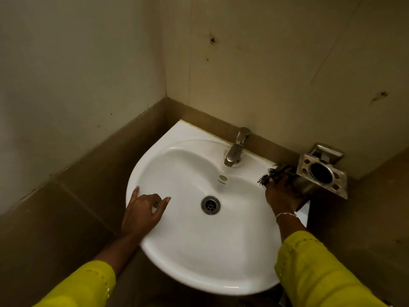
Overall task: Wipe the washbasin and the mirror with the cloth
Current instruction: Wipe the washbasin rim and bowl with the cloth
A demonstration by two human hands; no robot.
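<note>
A white washbasin sits in the corner where two tiled walls meet. A metal tap stands on its far rim, with a small overflow hole below it and a round metal drain in the bowl's middle. On the far right rim lies a dark, frayed cloth, held by the right hand. The left hand rests on the left rim, fingers loose.

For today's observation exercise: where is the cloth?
Head view, right side: the cloth is held by the right hand on the washbasin rim, beside the metal holder.
</note>
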